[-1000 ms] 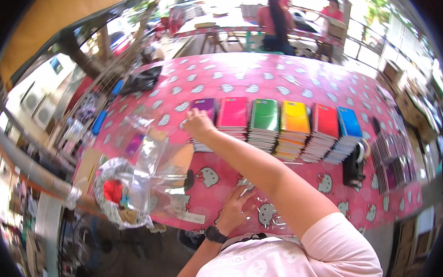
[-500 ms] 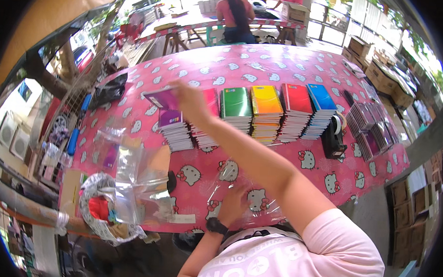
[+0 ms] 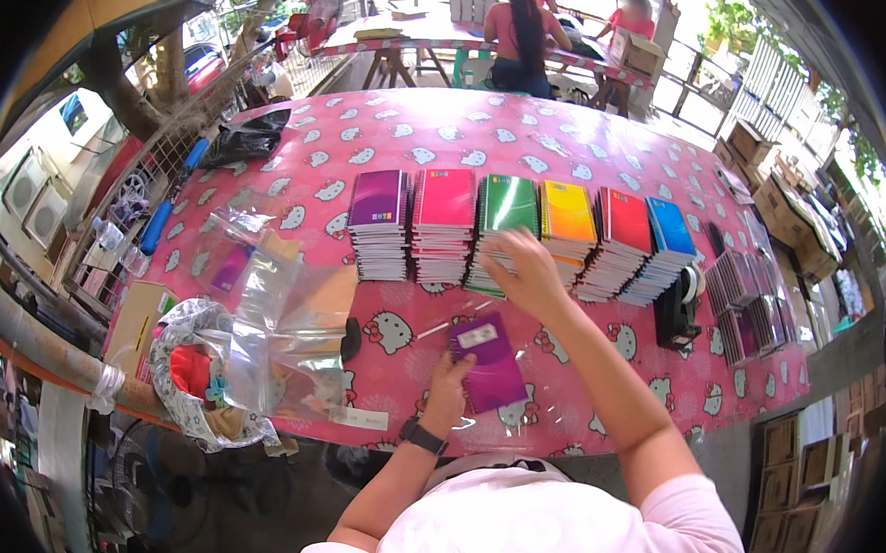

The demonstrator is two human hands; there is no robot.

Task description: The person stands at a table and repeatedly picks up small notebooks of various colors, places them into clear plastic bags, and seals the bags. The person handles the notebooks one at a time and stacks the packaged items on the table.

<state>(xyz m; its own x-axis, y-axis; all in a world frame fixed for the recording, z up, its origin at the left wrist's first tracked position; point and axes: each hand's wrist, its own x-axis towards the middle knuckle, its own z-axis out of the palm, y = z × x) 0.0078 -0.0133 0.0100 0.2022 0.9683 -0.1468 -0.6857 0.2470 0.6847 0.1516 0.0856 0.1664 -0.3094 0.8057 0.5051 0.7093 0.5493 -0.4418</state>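
Observation:
A purple spiral notebook (image 3: 498, 375) with a pale label lies tilted over the clear plastic at the table's near middle. My left hand (image 3: 446, 385) grips its left edge, thumb on the cover. Above the front of the green notebook stack (image 3: 508, 200), my right hand (image 3: 528, 271) is raised with fingers apart, holding nothing visible; it hides part of that stack. The row also has purple (image 3: 378, 195), pink (image 3: 445, 197), yellow (image 3: 568, 211), red (image 3: 624, 220) and blue (image 3: 671, 226) notebook stacks.
A black tape dispenser (image 3: 676, 314) stands right of the blue stack, beside wrapped notebook bundles (image 3: 747, 302). Clear plastic sleeves (image 3: 259, 337) and a fabric basket (image 3: 173, 363) lie at left. A black bag (image 3: 250, 138) rests far left. People sit at another table beyond.
The purple notebook has come from above the purple stack to the near middle and is now in my left hand. My right hand has let go and moved right, to the green stack.

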